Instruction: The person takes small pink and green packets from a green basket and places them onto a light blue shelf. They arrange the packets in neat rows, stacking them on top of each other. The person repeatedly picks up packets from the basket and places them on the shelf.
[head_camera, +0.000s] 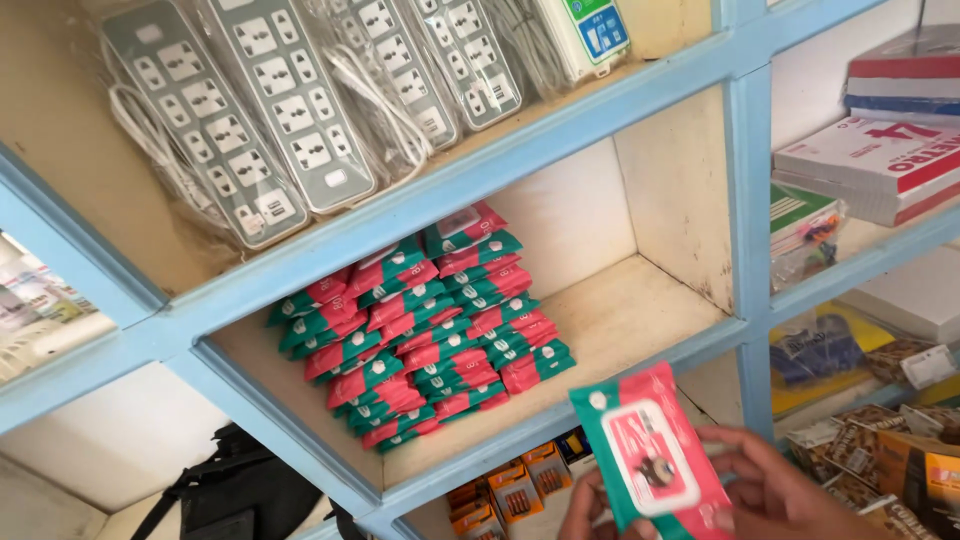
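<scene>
Blue-framed shop shelving (560, 130), cream compartments. Near right: wet-wipe pack (650, 455), red and green with a white flap label, pinched between the right hand (775, 490) and the left hand (590, 510), fingers closed on its edges. Likely soft, light, slippery film; grip the edges. Matching packs (430, 330) stacked in the middle compartment; bagged grey power strips (290, 100) above.

Upper shelf: power strips (260, 110) are laid side by side in wrappers.
Middle compartment: stacked packets (430, 330) are set at its left — bare board (640, 310) is left to the right.
Lower compartment: small boxes (510, 490) are kept below the stacks.
Right bays: notebooks (880, 160) are piled above, beyond the upright.
Foreground: one packet (655, 455) is held between left hand (590, 510) and right hand (780, 490), before the lower shelf edge.
</scene>
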